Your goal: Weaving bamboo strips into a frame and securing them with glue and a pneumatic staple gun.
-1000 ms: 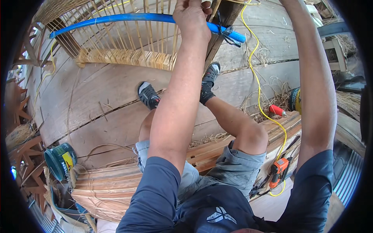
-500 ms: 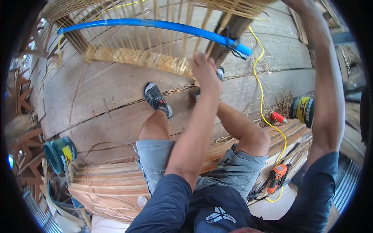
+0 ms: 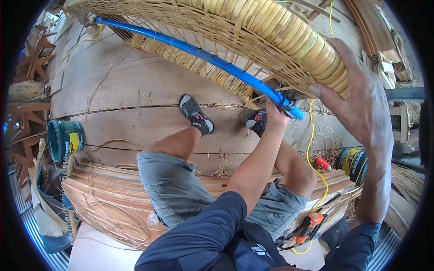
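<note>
Slanting from upper left, the blue pipe (image 3: pixel 212 58) lies alongside the woven frame (image 3: pixel 271 28), which probably stays steadiest with even, firm support at its rim. The left hand (image 3: pixel 276 115) reaches by the pipe's tied end, fingers hidden, closure unclear; the right hand (image 3: pixel 361 100), thumb spread wide, grasps the frame's wrapped rim.

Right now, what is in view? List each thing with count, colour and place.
Wicker frame: 1, tan, top
Pipe: 1, blue, across the frame
Tie: 1, black, pipe's right end
Buckets: 2, green, left and right
Cord: count unclear, yellow, left and right
Power tool: 1, orange, lower right
Container: 1, red, by right bucket
Planks: many, brown, lower centre
Star-shaped pieces: several, brown, left
Loose strands: many, tan, on floorboards
Sandals: 2, dark, centre
Shorts: 1, grey, lower centre
Left grip: 1, bare, near the tie
Right grip: 1, bare, around frame's wrapped rim
</note>
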Demonstrator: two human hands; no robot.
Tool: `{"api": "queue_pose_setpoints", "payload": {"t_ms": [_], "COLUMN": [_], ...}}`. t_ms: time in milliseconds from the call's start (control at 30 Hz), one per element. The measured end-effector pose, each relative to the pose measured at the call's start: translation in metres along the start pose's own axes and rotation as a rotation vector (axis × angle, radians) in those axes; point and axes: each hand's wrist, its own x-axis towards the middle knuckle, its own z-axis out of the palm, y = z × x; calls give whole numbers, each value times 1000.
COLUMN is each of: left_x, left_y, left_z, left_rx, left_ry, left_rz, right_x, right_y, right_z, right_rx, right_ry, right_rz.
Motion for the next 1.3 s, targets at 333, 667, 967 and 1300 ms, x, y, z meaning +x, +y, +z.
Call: {"api": "queue_pose_setpoints", "payload": {"t_ms": [333, 667, 967, 1300], "left_x": [-58, -227, -252, -257], "left_y": [58, 150, 184, 180], "left_z": [-8, -72, -75, -127], "left_rx": [-120, 309, 377, 554], "left_ry": [452, 397, 373, 668], "left_rz": [25, 180, 357, 341], "right_x": [37, 34, -23, -107], "right_y": [-3, 55, 52, 61], "right_z": [-3, 82, 134, 145], "right_rx": [166, 728, 642, 797], "right_ry": [-45, -351, -336, -309], "right_rz": [27, 542, 604, 847]}}
